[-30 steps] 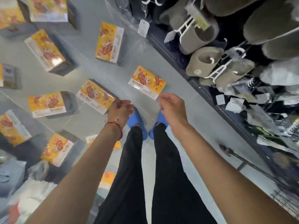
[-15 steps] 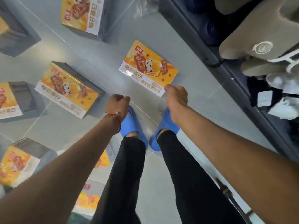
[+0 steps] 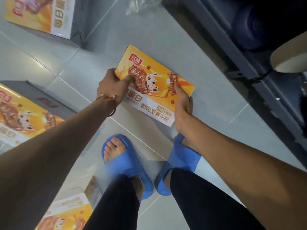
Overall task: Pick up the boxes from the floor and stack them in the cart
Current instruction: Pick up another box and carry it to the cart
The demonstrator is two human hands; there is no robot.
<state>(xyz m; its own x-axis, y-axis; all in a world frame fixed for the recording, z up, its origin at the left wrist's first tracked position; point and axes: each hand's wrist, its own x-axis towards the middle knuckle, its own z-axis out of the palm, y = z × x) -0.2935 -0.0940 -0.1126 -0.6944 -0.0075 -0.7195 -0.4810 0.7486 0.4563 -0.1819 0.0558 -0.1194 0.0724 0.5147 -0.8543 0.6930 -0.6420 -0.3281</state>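
Observation:
An orange and white snack box (image 3: 154, 77) lies flat on the grey tiled floor just ahead of my feet. My left hand (image 3: 112, 85), with a red string at the wrist, grips the box's left edge, thumb across its top. My right hand (image 3: 182, 105) grips the box's right edge, thumb lying along the top face. The cart is not in view.
Three more of the same boxes sit around me: one at top left (image 3: 41, 15), one at left (image 3: 20, 113), one at bottom left (image 3: 66, 211). My blue slippers (image 3: 126, 161) stand just behind the box. A dark shelf base (image 3: 245, 67) runs along the right.
I have bent lower, so the view has closed in on the floor. Both hands went forward from loose fists above my feet to the two side edges of the box.

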